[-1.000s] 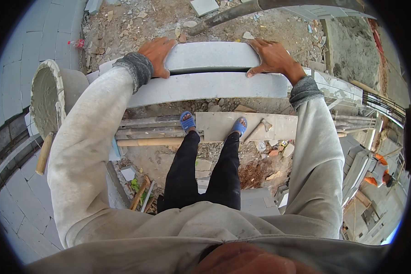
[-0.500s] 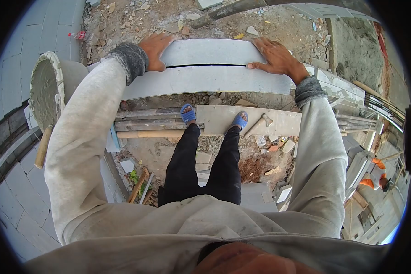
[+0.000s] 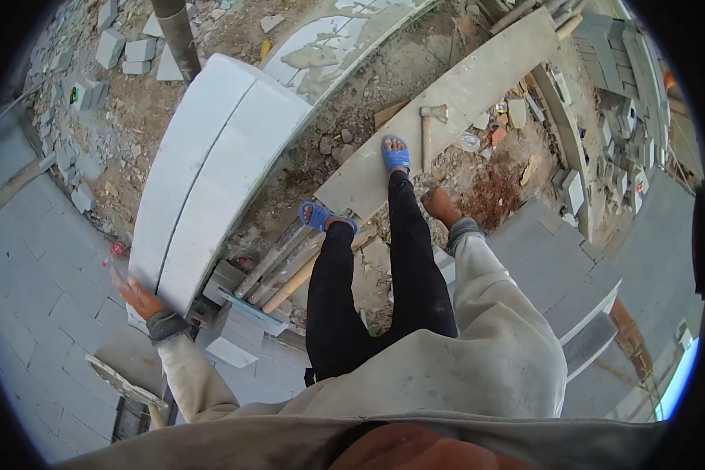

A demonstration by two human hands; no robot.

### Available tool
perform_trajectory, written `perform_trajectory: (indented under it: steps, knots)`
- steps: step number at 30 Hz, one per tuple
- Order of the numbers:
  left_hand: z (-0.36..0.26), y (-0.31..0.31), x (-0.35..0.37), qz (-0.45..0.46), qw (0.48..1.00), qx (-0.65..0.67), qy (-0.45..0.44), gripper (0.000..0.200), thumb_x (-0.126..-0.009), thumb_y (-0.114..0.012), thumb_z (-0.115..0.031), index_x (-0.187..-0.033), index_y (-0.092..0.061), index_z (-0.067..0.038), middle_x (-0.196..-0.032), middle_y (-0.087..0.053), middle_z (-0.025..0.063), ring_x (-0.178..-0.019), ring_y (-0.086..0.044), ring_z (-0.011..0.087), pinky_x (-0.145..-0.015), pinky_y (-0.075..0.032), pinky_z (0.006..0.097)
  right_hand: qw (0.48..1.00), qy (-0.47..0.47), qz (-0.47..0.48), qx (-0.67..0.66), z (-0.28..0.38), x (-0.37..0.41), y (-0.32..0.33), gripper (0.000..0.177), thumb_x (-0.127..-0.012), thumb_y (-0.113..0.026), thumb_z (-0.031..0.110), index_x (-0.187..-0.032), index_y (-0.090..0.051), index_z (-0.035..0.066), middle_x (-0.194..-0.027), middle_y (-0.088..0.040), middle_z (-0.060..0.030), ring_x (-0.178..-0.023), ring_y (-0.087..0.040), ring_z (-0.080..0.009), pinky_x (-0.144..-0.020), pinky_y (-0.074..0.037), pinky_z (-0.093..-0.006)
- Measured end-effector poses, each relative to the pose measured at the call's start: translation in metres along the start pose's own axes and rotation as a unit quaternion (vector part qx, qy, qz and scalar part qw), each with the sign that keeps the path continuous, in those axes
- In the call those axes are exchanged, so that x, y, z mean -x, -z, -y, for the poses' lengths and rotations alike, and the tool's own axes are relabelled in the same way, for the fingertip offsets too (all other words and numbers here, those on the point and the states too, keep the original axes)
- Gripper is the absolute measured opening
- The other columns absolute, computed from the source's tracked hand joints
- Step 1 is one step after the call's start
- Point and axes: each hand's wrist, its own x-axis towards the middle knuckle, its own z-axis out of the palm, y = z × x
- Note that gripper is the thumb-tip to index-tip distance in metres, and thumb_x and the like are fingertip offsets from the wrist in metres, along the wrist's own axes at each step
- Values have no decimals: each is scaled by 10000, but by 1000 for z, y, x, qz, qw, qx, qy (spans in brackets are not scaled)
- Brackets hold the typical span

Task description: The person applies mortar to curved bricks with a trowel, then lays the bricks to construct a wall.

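Two long white blocks [image 3: 188, 125] [image 3: 235, 172] lie side by side on the wall, with a thin dark gap between them. My left hand [image 3: 139, 298] rests at their near left end, fingers stretched out and holding nothing. Lower down, my right hand [image 3: 441, 207] hangs in the air beside my leg, fingers curled, with nothing visible in it. A hatchet [image 3: 428, 139] lies on the board [image 3: 497, 66] just beyond that hand, apart from it. By my left forearm stands a bucket [image 3: 121, 381], partly cut off from view, with a wooden handle [image 3: 157, 415] at its rim.
My feet in blue sandals [image 3: 395, 154] stand on the board and by several poles [image 3: 286, 258]. Stacked grey blocks [image 3: 540, 258] are at the right. Rubble [image 3: 102, 149] covers the ground beyond the wall. A metal pipe [image 3: 178, 39] leans at the top.
The view has turned, so the blocks now slant on the left. My right hand has come off the far block and dropped beside my leg. The left hand has shifted to the blocks' end.
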Motion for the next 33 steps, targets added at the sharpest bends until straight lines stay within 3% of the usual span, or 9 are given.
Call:
perform_trajectory:
  steps: [3,14,18,19,20,23,28,30,33]
  knots:
    - [100,30,27,-11,981,-146,131,695,-1015,-319,-483,-1464,-304,47,-1494,-350,243,-1389,-324,353,-1144,-258,455,994,-93,-46,-36,-82,-115,-54,436,-798,-625,210,-1164,-598,-26,-996,-660,-304,-964,-649,-432,-896,-505,-475]
    - [54,-11,47,-84,900,43,425,663,-1009,-374,-458,-1436,-359,49,-1444,-428,212,-1340,-398,306,-1129,-289,394,976,-165,-90,108,-210,-302,-153,620,-845,-648,216,-1355,-397,-32,-1264,-515,-216,-1077,-604,-396,-910,-509,-464]
    - [84,33,48,-112,860,201,456,657,-1006,-392,-454,-1425,-379,51,-1428,-453,203,-1328,-413,289,-1125,-296,378,980,-126,-5,-153,-149,-213,-32,520,-749,-695,371,-959,-641,-102,-896,-678,-291,-872,-665,-409,-779,-506,-424]
    - [104,48,58,-123,858,225,446,656,-1005,-397,-454,-1423,-383,52,-1423,-459,201,-1325,-417,285,-1124,-298,375,975,-143,40,-163,-141,-179,-13,535,-748,-694,380,-983,-652,-98,-908,-678,-282,-866,-669,-394,-772,-509,-439]
    - [194,82,80,-54,962,-50,262,629,-1002,-414,-419,-1397,-413,71,-1408,-483,211,-1311,-438,301,-1122,-298,380,988,-95,48,-115,-131,-133,3,480,-740,-705,324,-968,-651,-94,-829,-679,-248,-794,-665,-394,-760,-511,-448]
    - [77,31,94,-59,960,-142,233,575,-1001,-403,-306,-1426,-366,79,-1497,-349,265,-1415,-307,342,-1164,-209,362,993,94,63,-21,-92,15,58,618,-760,-738,199,-1232,-489,-113,-1235,-508,-328,-1176,-498,-422,-1013,-381,-464]
    - [72,25,109,-160,970,-163,82,545,-991,-421,-332,-1349,-464,77,-1384,-438,333,-1327,-382,470,-1143,-253,492,961,248,124,-1,101,169,131,571,-867,-723,325,-1230,-500,-55,-801,-663,-221,-721,-676,-381,-649,-516,-439]
    - [72,34,111,-173,972,-141,76,526,-980,-446,-323,-1338,-478,61,-1386,-450,310,-1313,-400,465,-1123,-285,506,952,224,200,58,189,195,130,517,-897,-660,312,-1216,-501,-62,-824,-640,-305,-769,-656,-469,-651,-513,-488]
    - [73,46,113,-159,971,-155,94,509,-973,-461,-343,-1374,-482,-30,-1431,-420,267,-1310,-400,457,-1100,-311,508,853,490,158,89,316,212,83,519,-861,-613,158,-1277,-425,-89,-950,-612,-356,-829,-628,-510,-683,-520,-499]
